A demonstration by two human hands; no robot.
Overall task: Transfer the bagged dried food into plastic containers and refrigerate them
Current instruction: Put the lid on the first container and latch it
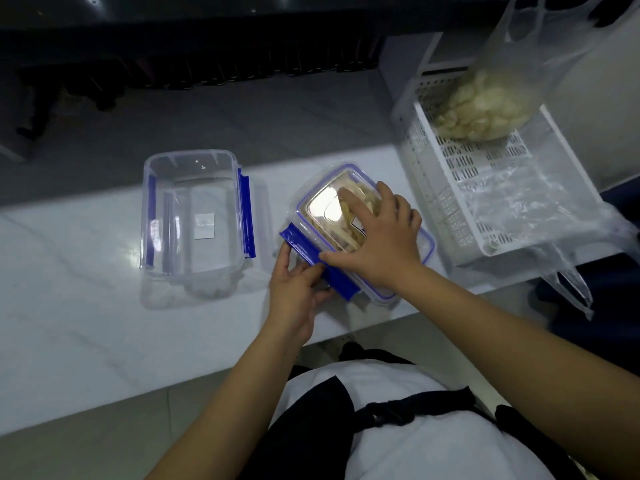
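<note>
Blue is what I'm watching first: the long latch flap (318,264) on the near-left side of the filled container (363,233), which is sitting on the white counter (86,306) near its front edge. My left hand (299,292) is curling around that flap, thumb on one side and fingers wrapping under it. My right hand (381,237) is lying flat and spread on the clear lid (325,206), fingers straight and pressing down, thumb reaching toward the flap. Through the lid I'm seeing pale dried pieces (349,233) filling the box.

To the left, well apart from it, an empty clear container (194,216) is standing open on the counter, with a blue latch (246,216) showing along its right side and what looks like a lid under it, though I can't tell for sure.

To the right, a white perforated basket (485,188) is sitting at the counter's end, just beside the filled container. A thin clear plastic bag (491,109) holding more pale dried food is hanging over the basket's far end, and crumpled clear plastic (540,202) is draping across the basket and down its near side.
</note>
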